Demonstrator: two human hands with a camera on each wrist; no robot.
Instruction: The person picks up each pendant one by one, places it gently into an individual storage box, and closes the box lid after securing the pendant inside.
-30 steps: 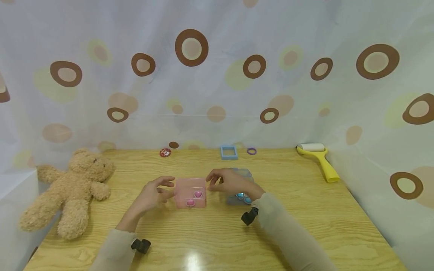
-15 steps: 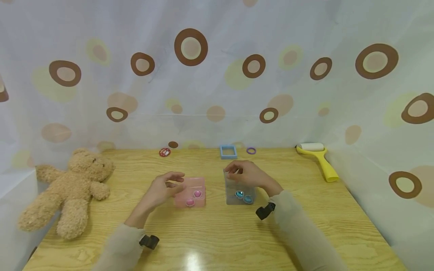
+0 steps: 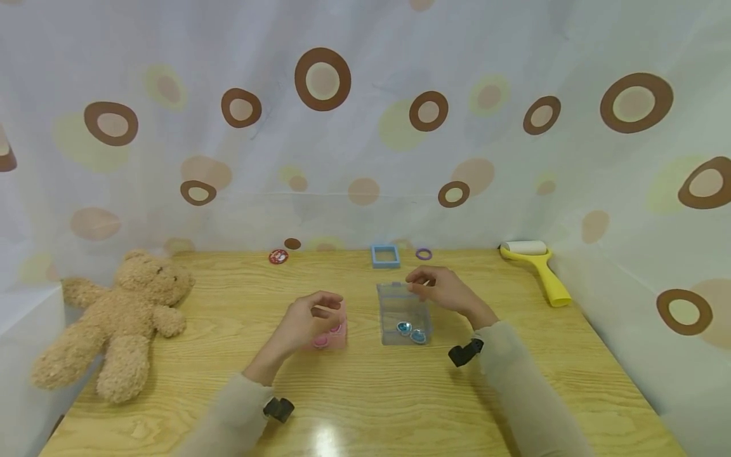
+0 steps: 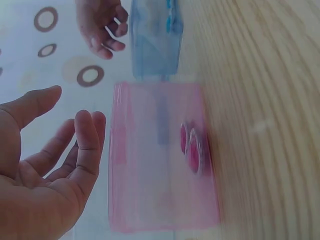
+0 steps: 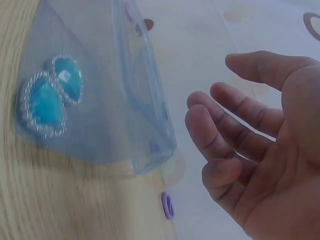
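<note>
A translucent pink plastic box (image 4: 140, 175) stands on the table with two oval pink gems (image 4: 195, 152) inside, rimmed in white. My left hand (image 3: 305, 322) hovers over it, fingers loosely bent and holding nothing; it hides much of the box in the head view. To the right, a translucent blue-grey plastic box (image 3: 394, 308) contains two faceted turquoise gems (image 5: 46, 102) with beaded rims. Beside that box's far right corner is my right hand (image 3: 445, 292). Its fingers are relaxed and apart from the box in the right wrist view, with nothing between them.
A teddy bear (image 3: 122, 320) lies at the left. Along the back edge are a red round badge (image 3: 278, 256), a light blue square frame (image 3: 385, 265) and a purple ring (image 3: 424, 254). A yellow-handled lint roller (image 3: 545, 273) lies at the back right.
My left hand has moved right, from the pink box's left side to over it. My right hand has gone from beside the pink box, across the blue-grey box, to its far right corner.
</note>
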